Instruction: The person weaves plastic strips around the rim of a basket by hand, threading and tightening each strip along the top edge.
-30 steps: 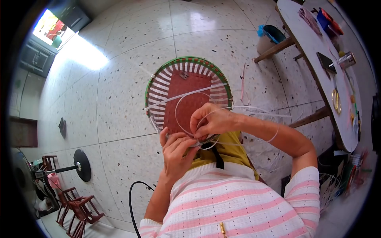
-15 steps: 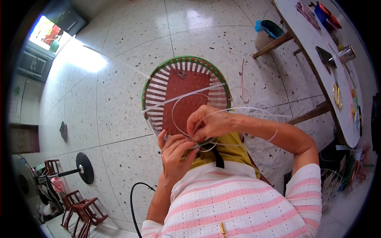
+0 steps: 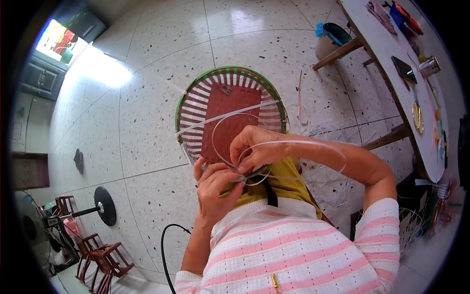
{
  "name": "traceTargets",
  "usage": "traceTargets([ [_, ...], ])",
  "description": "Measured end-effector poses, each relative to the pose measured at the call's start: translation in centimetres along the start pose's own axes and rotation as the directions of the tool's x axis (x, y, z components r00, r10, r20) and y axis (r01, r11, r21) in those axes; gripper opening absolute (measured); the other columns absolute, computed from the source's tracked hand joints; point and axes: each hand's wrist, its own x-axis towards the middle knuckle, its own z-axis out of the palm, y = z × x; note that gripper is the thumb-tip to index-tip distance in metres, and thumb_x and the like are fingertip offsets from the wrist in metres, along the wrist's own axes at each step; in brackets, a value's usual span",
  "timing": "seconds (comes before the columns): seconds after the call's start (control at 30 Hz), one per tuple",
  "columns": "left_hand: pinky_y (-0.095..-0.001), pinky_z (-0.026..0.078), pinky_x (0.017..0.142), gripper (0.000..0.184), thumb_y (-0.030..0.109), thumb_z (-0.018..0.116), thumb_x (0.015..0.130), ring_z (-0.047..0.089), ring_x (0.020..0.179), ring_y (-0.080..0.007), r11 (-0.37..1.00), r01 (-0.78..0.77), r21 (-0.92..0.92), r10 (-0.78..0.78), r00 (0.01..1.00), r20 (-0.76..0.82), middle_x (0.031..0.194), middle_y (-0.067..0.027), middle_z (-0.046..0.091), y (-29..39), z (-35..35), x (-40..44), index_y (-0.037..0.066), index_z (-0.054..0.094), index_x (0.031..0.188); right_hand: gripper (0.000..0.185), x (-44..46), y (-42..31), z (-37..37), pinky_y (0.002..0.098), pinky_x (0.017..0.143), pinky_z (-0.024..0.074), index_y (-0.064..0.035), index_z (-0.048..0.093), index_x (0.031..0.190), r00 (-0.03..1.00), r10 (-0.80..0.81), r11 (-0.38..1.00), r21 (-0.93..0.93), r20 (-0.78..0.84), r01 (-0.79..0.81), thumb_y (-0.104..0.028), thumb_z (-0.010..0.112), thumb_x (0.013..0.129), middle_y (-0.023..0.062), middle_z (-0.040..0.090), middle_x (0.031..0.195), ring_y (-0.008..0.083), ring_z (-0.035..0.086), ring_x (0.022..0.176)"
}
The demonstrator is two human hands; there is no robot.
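Head view: the round basket (image 3: pixel 231 68) sits at twelve o'clock from the person. At its six-o'clock edge, the left hand (image 3: pixel 214 188) has fingers apparently clamped on the basket; the right hand (image 3: pixel 253 147) pinches a pale strip (image 3: pixel 313 142). Threading seems in hand; drawing through calls for a steady edge.

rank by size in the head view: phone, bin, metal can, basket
1. Basket
2. Bin
3. Phone and metal can: these look too alike to rank

Smooth plastic strips (image 3: pixel 227 117), matt woven basket (image 3: pixel 235 100), glossy floor (image 3: pixel 156 117), knit top (image 3: pixel 284 245)
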Motion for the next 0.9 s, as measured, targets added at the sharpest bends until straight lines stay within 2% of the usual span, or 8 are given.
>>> traceTargets([
  [0.1, -0.0450, 0.031, 0.112, 0.025, 0.002, 0.084, 0.063, 0.069, 0.091, -0.0200, 1.000, 0.006, -0.011, -0.007, 1.000, -0.006, 0.083, -0.0027, 0.072, -0.1, 0.0, 0.1, 0.010, 0.071, 0.083, 0.011, 0.2, 0.2, 0.0, 0.0239, 0.069, 0.0566, 0.0025, 0.070, 0.089, 1.000, -0.020, 1.000, -0.004, 0.016, 0.020, 0.003, 0.075, 0.079, 0.0046, 0.072, 0.084, 0.0095, 0.068, 0.079],
  [0.3, -0.0453, 0.031, 0.112, 0.024, 0.004, 0.082, 0.062, 0.068, 0.090, -0.0212, 1.000, 0.007, -0.021, -0.008, 1.000, -0.007, 0.082, -0.0035, 0.071, -0.3, 0.0, 0.5, 0.010, 0.070, 0.082, 0.012, 0.6, 0.2, -0.2, 0.0238, 0.070, 0.0573, 0.0032, 0.071, 0.090, 0.999, 0.038, 0.998, 0.046, 0.035, -0.039, 0.003, 0.076, 0.079, 0.0042, 0.072, 0.085, 0.0091, 0.068, 0.078],
  [0.4, -0.0456, 0.031, 0.112, 0.023, 0.004, 0.081, 0.062, 0.068, 0.089, -0.0218, 0.999, 0.032, -0.027, -0.033, 0.999, -0.017, 0.081, -0.0039, 0.071, -0.2, -0.1, 0.8, 0.010, 0.070, 0.081, 0.013, 0.5, -0.4, -0.7, 0.0235, 0.070, 0.0568, 0.0033, 0.072, 0.093, 1.000, -0.020, 1.000, 0.009, 0.024, 0.020, 0.000, 0.076, 0.081, 0.0045, 0.073, 0.086, 0.0089, 0.068, 0.079],
  [0.57, -0.0460, 0.026, 0.116, 0.023, 0.003, 0.079, 0.061, 0.068, 0.090, -0.0215, 0.999, 0.025, -0.029, -0.026, 1.000, -0.007, 0.082, -0.0048, 0.068, -0.6, -0.1, 1.0, 0.008, 0.068, 0.081, 0.019, 1.2, 0.1, -1.4, 0.0227, 0.069, 0.0551, 0.0029, 0.073, 0.097, 0.988, 0.118, 0.993, -0.032, 0.096, -0.116, -0.012, 0.076, 0.085, 0.0038, 0.073, 0.086, 0.0078, 0.066, 0.078],
  [0.67, -0.0458, 0.031, 0.111, 0.022, 0.004, 0.079, 0.062, 0.067, 0.088, -0.0224, 0.999, 0.022, -0.029, -0.023, 0.999, -0.023, 0.080, -0.0041, 0.069, -0.6, -0.2, 1.1, 0.009, 0.068, 0.080, 0.020, 1.7, 0.6, -1.4, 0.0221, 0.068, 0.0535, 0.0027, 0.073, 0.096, 0.974, 0.177, 0.983, 0.017, 0.141, -0.181, -0.013, 0.077, 0.086, 0.0030, 0.072, 0.086, 0.0073, 0.064, 0.076],
  [0.73, -0.0467, 0.027, 0.116, 0.022, 0.004, 0.079, 0.062, 0.067, 0.089, -0.0208, 0.998, 0.031, -0.053, -0.032, 0.999, -0.008, 0.082, -0.0042, 0.068, -0.9, -0.1, 0.8, 0.008, 0.068, 0.081, 0.020, 1.8, 0.9, -1.4, 0.0220, 0.067, 0.0527, 0.0026, 0.073, 0.096, 0.974, 0.168, 0.985, -0.002, 0.155, -0.170, -0.014, 0.077, 0.086, 0.0028, 0.072, 0.086, 0.0070, 0.064, 0.076],
  [0.9, -0.0471, 0.027, 0.116, 0.023, 0.004, 0.079, 0.061, 0.067, 0.089, -0.0205, 0.998, 0.027, -0.051, -0.027, 1.000, -0.010, 0.081, -0.0032, 0.068, -1.1, -0.2, 0.9, 0.008, 0.068, 0.080, 0.024, 1.6, 1.0, -1.6, 0.0217, 0.067, 0.0508, 0.0023, 0.073, 0.096, 0.975, 0.141, 0.988, 0.043, 0.172, -0.150, -0.019, 0.077, 0.086, 0.0020, 0.072, 0.086, 0.0060, 0.062, 0.076],
])
